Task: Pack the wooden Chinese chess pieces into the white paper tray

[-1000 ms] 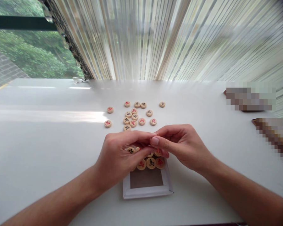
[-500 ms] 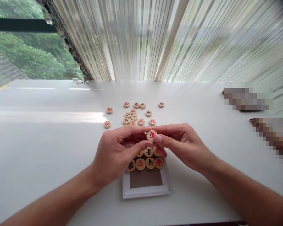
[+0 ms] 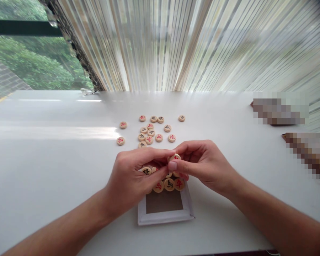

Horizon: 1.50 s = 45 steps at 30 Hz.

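Left hand [image 3: 133, 174], right hand [image 3: 201, 161]: fingers gripping red-marked piece [image 3: 176, 156] near far edge of box [image 3: 164, 217]; its mark, whole just before, now partly thumb-covered.

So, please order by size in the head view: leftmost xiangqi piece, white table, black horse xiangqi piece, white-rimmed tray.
White table
White-rimmed tray
Black horse xiangqi piece
Leftmost xiangqi piece, which lies farther away

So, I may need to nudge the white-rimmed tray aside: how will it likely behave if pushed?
The white-rimmed tray would probably slide rather than tip, since it lies flat on a smooth-looking tabletop. The round pieces inside might shift, as bare brown floor shows on their near side.
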Tool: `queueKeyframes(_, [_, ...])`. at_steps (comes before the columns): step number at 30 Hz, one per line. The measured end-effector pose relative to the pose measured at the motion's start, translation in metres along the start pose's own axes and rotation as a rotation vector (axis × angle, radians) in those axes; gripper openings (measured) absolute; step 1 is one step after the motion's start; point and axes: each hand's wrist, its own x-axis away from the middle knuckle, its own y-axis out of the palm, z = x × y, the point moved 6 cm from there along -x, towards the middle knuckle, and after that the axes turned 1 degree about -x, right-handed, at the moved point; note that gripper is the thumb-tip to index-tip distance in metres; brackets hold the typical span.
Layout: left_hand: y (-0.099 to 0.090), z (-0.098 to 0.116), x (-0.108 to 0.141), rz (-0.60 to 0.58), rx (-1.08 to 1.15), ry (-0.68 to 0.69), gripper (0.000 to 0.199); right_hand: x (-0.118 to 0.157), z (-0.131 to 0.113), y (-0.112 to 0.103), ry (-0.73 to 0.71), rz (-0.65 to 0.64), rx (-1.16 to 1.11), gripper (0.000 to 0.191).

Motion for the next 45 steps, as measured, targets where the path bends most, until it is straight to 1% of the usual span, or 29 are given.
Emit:
queueKeyframes(6, [-0.001,0.003,0.000,-0.002,-0.019,0.027,0.020,0.004,-0.001,0.002,-0.016,-0.041,0.048,0.023])
queueKeyframes(10, [-0.002,0.003,0.001,0.001,-0.016,0.019,0.023,0.007,-0.003,0.003,-0.039,-0.046,0.099,0.022])
queueKeyframes(18, [0.000,0.000,0.000,0.018,0.111,0.007,0.026,0.006,-0.007,0.004,-0.087,-0.065,0.105,0.014])
queueKeyframes(20, [-0.001,0.000,0.000,0.035,0.098,0.025,0.028,0.007,-0.008,0.004,-0.095,-0.077,0.094,0.013])
queueKeyframes(23, [-0.004,0.002,0.000,0.054,0.040,0.066,0.029,0.007,-0.008,0.004,-0.096,-0.106,0.073,0.019])
queueKeyframes(27, [-0.006,0.008,-0.002,0.039,-0.016,0.129,0.031,0.006,-0.008,0.004,-0.093,-0.143,0.046,0.021])
queueKeyframes(31, [-0.007,0.011,-0.003,0.006,-0.067,0.202,0.036,0.003,-0.005,0.002,-0.059,-0.105,-0.019,0.027])
queueKeyframes(36, [-0.004,0.013,-0.002,-0.040,-0.116,0.256,0.036,0.002,-0.004,0.002,-0.025,-0.056,-0.024,0.023])
queueKeyframes(39, [-0.004,0.013,-0.002,-0.032,-0.099,0.255,0.034,0.003,-0.006,0.001,-0.060,-0.044,0.023,0.018])
queueKeyframes(42, [-0.003,0.011,-0.002,-0.034,-0.050,0.223,0.032,0.005,-0.007,0.000,-0.092,-0.035,0.093,0.013])
queueKeyframes(45, [-0.004,0.007,-0.002,-0.009,-0.050,0.207,0.028,0.006,-0.008,0.000,-0.121,-0.027,0.166,0.012])
